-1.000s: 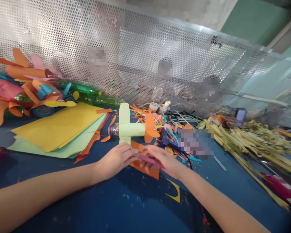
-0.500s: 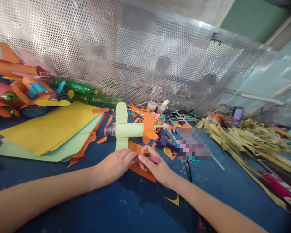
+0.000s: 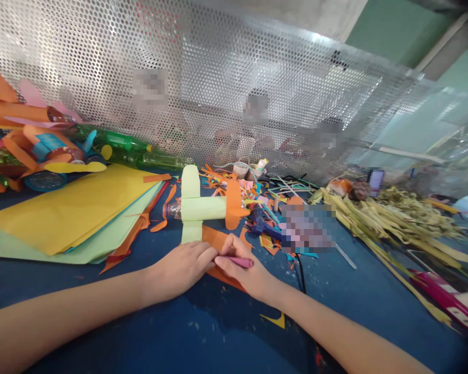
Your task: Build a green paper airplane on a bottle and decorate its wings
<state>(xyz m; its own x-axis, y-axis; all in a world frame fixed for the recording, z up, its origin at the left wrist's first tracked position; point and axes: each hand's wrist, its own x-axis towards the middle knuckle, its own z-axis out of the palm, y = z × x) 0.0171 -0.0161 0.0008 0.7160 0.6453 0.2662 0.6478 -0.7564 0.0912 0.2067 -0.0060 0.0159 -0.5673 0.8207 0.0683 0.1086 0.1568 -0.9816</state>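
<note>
My right hand [image 3: 245, 272] is closed around a pink pen [image 3: 236, 261], pinched between thumb and fingers with its tip pointing left toward the other hand. My left hand [image 3: 183, 267] lies palm down with its fingers flat on an orange paper piece [image 3: 217, 240]; I can't tell whether it pinches the paper or only presses on it. The two hands meet over that sheet, fingertips touching, and the orange paper lies on the blue table [image 3: 203, 332] just in front of me.

Just beyond the orange piece lies a paper plane [image 3: 197, 208], built on a clear bottle wrapped in pale green paper with green wings and an orange tail. To its left is a stack of yellow and green sheets [image 3: 74, 215]. Right of the plane I see a litter of coloured paper scraps [image 3: 263, 210] and a blue glue gun [image 3: 262, 224]. Further right lies a heap of dried leaf strips [image 3: 390, 221]. At the far left, more finished bottle crafts [image 3: 42, 150] and green plastic bottles [image 3: 136, 150] lie against a perforated metal screen [image 3: 226, 78] along the back of the table.
</note>
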